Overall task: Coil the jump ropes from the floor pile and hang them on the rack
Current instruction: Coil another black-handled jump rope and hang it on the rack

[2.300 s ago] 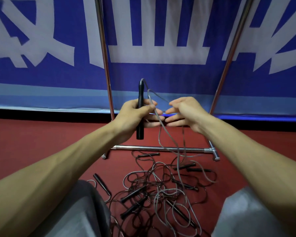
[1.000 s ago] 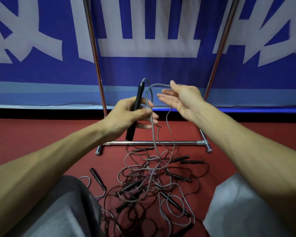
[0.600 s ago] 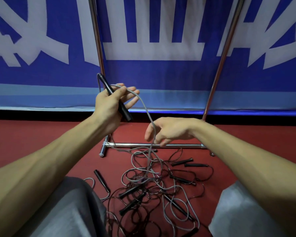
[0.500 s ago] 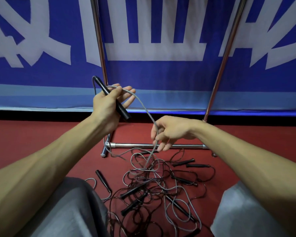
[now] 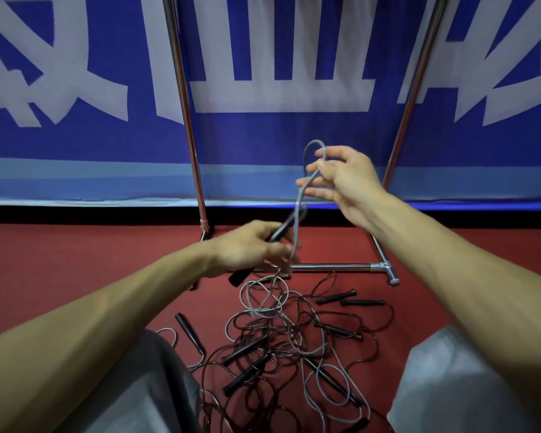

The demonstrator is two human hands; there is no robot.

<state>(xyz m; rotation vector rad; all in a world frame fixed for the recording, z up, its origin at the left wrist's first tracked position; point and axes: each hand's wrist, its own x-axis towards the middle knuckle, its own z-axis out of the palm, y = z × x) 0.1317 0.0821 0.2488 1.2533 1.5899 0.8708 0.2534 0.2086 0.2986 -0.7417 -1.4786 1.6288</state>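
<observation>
Rope (image 5: 298, 210) looped over right fingers (image 5: 320, 165), left hand (image 5: 247, 248) gripping handle (image 5: 281, 231).

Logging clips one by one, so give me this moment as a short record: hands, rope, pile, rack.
left hand: low, grips a black handle
right hand: raised, pinches a loop of the grey rope
pile: tangled ropes and handles on the red floor
rope path: loop, past left hand, down to pile
rack: metal, behind the pile; only its lower part shows
</observation>
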